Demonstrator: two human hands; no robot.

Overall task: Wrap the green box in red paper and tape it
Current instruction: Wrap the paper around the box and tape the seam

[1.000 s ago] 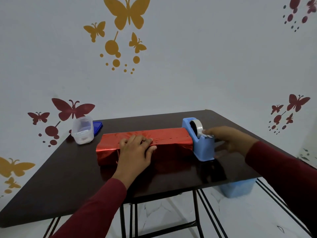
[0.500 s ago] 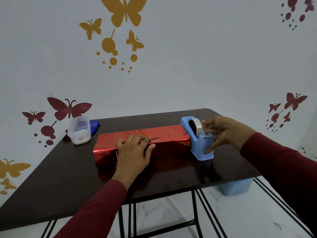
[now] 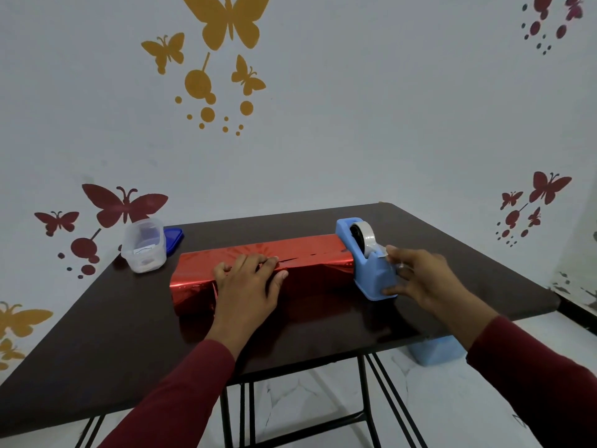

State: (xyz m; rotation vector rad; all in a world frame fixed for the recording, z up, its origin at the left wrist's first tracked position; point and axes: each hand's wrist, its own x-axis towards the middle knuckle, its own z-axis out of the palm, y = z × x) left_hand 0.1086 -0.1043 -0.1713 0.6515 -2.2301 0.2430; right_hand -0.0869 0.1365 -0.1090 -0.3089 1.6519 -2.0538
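Dark table (image 3: pixel 97 344) against butterfly-stickered white wall (image 3: pixel 387 108).

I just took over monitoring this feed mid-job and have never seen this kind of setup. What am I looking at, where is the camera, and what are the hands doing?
There is no machine here. A person in dark red sleeves works with bare hands, and the one camera sits on their head, looking forward and down, so the arms enter from the bottom.

On the dark table lies a long package wrapped in shiny red paper; the box inside is fully hidden. The left hand lies flat on the paper, fingers over the seam, pressing it down.

At the package's right end stands a blue tape dispenser with a roll of tape. The right hand is at its front; thumb and finger seem to pinch the tape end by the cutter.

At the far left stand a clear plastic container and a blue lid behind it.
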